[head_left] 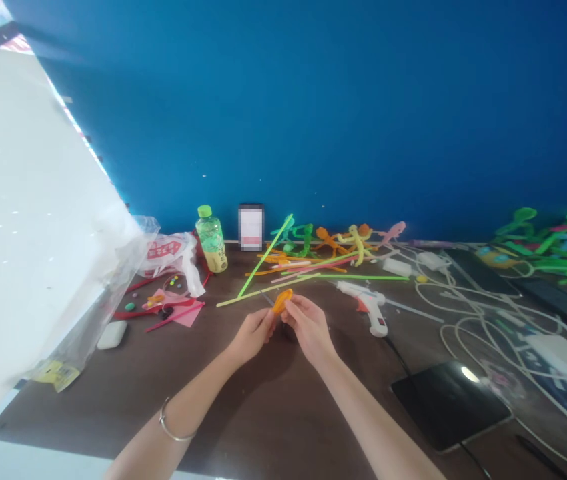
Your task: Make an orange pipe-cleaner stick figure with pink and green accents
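Over the middle of the dark table, both hands meet at a small orange pipe cleaner piece point(282, 302) bent into a flat oval. My left hand point(254, 335) pinches its lower left end between thumb and fingers. On its right side, my right hand point(308, 328) grips it with thumb and fingertips. Just beyond the hands lie loose pipe cleaners, among them a light green pipe cleaner point(266, 255) propped at a slant and a yellow-green pipe cleaner point(268, 290). What lies under the fingers is hidden.
Twisted pipe cleaner figures point(333, 241) line the blue wall beside a phone point(251, 228) and a green-capped bottle point(211, 239). A glue gun point(368, 305), a black tablet point(451, 405) and tangled white cables point(483, 327) are at right. A white case point(112, 335) sits left.
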{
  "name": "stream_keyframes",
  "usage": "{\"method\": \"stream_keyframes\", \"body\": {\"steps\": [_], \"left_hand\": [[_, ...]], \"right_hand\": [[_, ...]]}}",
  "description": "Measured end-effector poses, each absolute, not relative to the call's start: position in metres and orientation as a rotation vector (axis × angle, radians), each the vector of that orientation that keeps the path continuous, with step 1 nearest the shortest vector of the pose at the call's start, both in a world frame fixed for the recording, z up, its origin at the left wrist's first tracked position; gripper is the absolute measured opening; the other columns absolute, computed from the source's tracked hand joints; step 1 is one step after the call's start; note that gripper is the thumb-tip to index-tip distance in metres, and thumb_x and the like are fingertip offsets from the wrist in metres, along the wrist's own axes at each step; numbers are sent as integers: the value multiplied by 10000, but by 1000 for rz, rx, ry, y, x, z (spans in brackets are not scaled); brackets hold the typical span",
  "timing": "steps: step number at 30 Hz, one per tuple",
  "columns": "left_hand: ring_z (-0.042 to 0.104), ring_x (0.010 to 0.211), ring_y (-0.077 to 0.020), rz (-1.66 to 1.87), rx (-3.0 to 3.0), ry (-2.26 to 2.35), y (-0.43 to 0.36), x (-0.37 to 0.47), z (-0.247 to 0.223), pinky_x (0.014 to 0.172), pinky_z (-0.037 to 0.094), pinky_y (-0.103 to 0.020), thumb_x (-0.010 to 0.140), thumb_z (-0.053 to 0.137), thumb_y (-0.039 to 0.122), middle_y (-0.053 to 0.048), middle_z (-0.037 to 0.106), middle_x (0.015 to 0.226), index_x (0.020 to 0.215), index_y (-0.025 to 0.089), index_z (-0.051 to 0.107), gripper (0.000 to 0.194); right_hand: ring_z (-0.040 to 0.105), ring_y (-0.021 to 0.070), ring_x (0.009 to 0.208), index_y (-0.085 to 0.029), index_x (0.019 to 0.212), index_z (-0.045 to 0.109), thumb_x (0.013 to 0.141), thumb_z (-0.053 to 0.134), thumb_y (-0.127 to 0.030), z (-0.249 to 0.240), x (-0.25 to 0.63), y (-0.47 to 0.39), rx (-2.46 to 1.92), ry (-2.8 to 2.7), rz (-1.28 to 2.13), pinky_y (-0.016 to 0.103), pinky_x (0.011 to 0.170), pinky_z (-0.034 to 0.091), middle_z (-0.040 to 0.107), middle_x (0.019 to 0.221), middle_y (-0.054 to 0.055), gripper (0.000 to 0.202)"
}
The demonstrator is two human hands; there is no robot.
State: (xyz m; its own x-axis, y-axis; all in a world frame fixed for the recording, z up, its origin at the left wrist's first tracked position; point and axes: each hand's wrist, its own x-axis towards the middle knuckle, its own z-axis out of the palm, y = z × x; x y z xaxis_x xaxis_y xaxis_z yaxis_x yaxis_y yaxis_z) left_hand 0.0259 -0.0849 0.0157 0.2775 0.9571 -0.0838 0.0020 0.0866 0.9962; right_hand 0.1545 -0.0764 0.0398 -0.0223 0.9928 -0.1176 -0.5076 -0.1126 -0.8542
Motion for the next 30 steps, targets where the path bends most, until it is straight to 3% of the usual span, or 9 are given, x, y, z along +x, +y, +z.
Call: {"method": "stream_keyframes", "body": {"steps": [9,22,30], "left_hand": [[247,381,-29,928,1155,1021,-84,22,23,381,198,-185,735,424,614,72,319,484,645,148,424,475],[354,454,-61,994,1479,1112,-85,19,20,427,283,-200,802,387,529,40,370,545,654,134,494,435],[376,521,-70,1029,1563,1109,-85,20,19,472,310,-202,811,402,485,21,405,613,655,136,521,400]], "right_hand": [[515,62,517,-174,728,621,597,745,-283,38,159,-74,-835,-803,1535,196,526,435,618,656,-21,212],[591,118,593,-173,732,611,592,743,-317,37,159,-78,-967,-959,1253,253,604,491,638,689,-2,240],[476,73,519,-164,656,623,634,708,-367,35,154,-80,-905,-840,1463,207,530,412,551,571,-30,221]]}}
